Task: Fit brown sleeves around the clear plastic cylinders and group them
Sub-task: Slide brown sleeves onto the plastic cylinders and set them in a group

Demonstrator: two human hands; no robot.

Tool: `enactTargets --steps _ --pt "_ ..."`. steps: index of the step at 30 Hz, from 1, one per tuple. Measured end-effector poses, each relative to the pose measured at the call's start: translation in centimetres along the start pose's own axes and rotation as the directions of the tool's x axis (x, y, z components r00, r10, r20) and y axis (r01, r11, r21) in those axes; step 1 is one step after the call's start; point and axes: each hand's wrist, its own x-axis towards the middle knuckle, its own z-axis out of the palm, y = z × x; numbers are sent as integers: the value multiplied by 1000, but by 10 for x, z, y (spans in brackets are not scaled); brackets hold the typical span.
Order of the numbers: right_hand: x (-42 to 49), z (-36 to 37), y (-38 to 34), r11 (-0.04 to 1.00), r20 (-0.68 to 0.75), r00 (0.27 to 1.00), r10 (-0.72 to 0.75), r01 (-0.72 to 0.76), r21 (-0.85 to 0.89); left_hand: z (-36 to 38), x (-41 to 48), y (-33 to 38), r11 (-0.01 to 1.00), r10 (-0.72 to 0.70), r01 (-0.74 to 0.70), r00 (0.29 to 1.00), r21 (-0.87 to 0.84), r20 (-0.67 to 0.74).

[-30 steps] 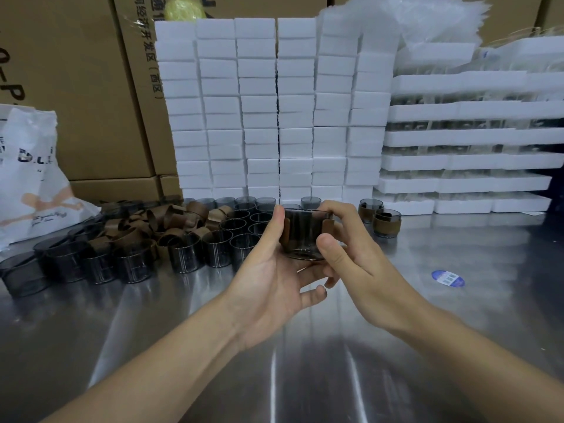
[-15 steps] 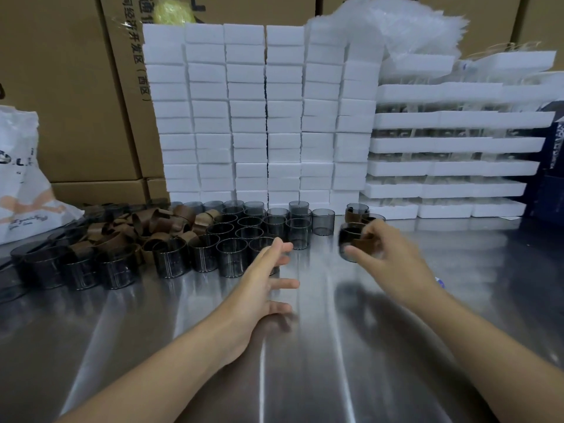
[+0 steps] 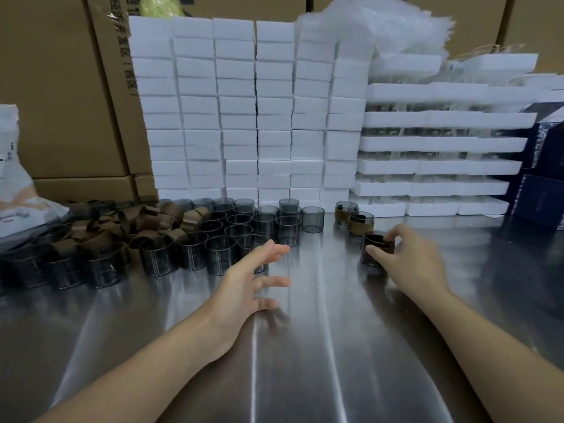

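Observation:
A sleeved cylinder stands on the steel table at centre right, with my right hand closed around its rim and side. Just behind it stand two more sleeved cylinders. Several bare smoky-clear cylinders are packed together at centre left. A heap of loose brown sleeves lies to their left. My left hand hovers open just in front of the nearest bare cylinders, fingers spread, holding nothing.
White foam blocks are stacked in a wall behind the cylinders, with foam trays to the right. Cardboard boxes stand at the back left, a white plastic bag at far left, dark blue boxes at far right.
A second ago both hands held the cylinder together at centre. My right hand has since carried it right and down onto the table beside the other sleeved ones; my left hand let go and moved toward the bare cylinders.

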Motion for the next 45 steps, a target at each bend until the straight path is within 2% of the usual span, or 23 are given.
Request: enactTargets --steps 6,12,15,16,17,19,20,21,23,25,29,34,40,45 --pt "-7 -2 -13 997 100 995 -4 -3 72 -3 4 -6 999 10 -11 999 33 41" --pt "-7 1 -12 1000 131 991 0 1 -12 -8 8 -10 991 29 -42 994 124 109" --pt "-5 5 -11 999 139 990 -13 19 -43 -8 11 -14 965 80 -92 995 246 59" --pt "-5 5 -12 998 140 990 -17 24 -52 -11 13 -16 920 160 -156 987 360 19" --pt "-5 6 -12 998 140 990 -22 31 -60 -16 15 -19 823 277 -238 961 516 3" --pt "-6 7 -13 996 137 990 -42 52 -70 -28 18 -21 496 480 -338 874 800 72" --pt "-7 8 -14 995 137 989 -54 64 -72 -34 18 -18 346 534 -338 838 875 112" --pt "-7 8 -14 995 139 988 -63 73 -71 -41 19 -15 231 564 -312 815 922 134" --pt "-9 10 -16 994 152 986 -70 81 -66 -55 23 -11 64 584 -208 801 976 133" --pt "-11 11 -17 993 170 982 -83 96 -69 -65 26 -7 -14 550 -74 832 997 70" --pt "-11 10 -17 991 182 978 -102 116 -71 -78 30 -12 -36 427 81 902 996 -58" --pt "-13 9 -17 991 200 974 -106 119 -58 -75 29 -9 -10 454 74 889 997 -61" --pt "-14 10 -17 989 240 963 -119 137 -59 -73 31 -8 130 402 88 906 988 -134" --pt "-16 15 -25 982 269 946 -179 187 -6 -87 32 8 273 205 175 950 946 -235"
